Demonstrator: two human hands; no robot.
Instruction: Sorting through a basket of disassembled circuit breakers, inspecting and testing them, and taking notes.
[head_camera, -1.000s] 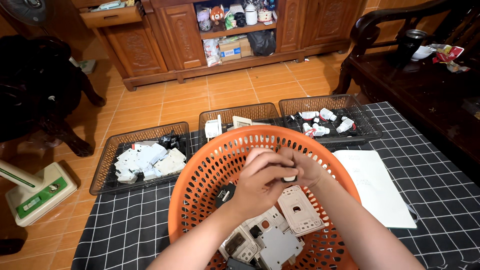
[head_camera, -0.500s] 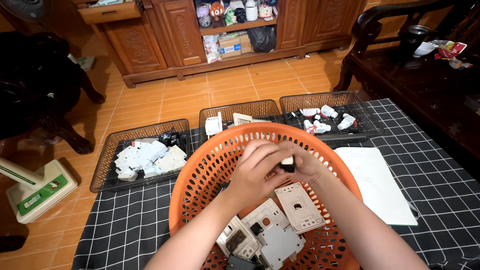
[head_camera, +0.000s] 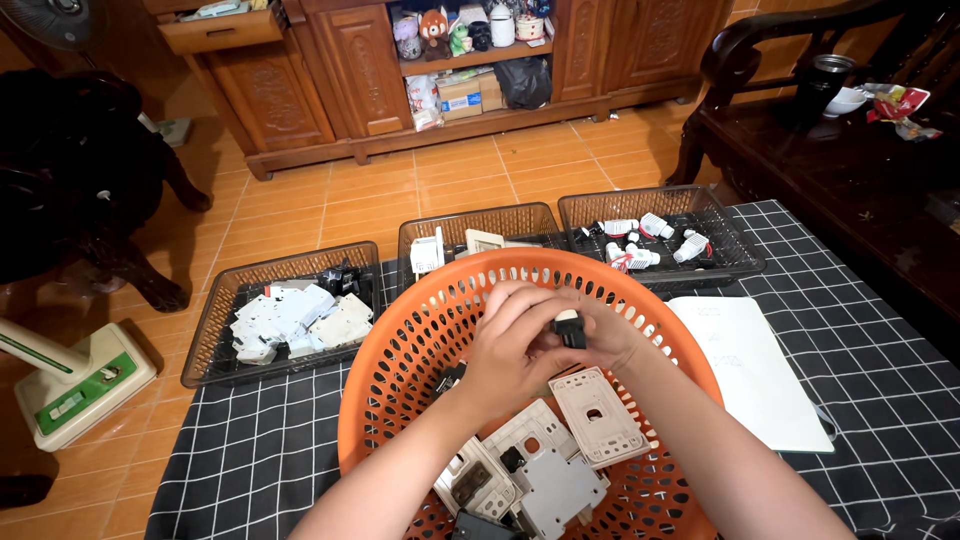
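Over a round orange plastic basket (head_camera: 400, 340), my left hand (head_camera: 515, 345) and my right hand (head_camera: 605, 335) meet around a small black and white switch part (head_camera: 570, 328). Both hands grip it between the fingertips, just above the basket's middle. Under my hands, the basket holds several white and grey wall switch plates (head_camera: 598, 415) and backs (head_camera: 545, 485), some with black inserts.
Three dark wire trays stand behind the basket: the left tray (head_camera: 215, 320) with grey-white parts, the middle tray (head_camera: 520, 215) with a few plates, the right tray (head_camera: 720, 225) with small white plugs. A white notebook (head_camera: 755, 375) lies at right on the black checked cloth (head_camera: 250, 440). A wooden chair (head_camera: 760, 60) is far right.
My hands have shifted slightly lower and turned the small part, so its black and white face now shows between my fingers. The view moved a little.
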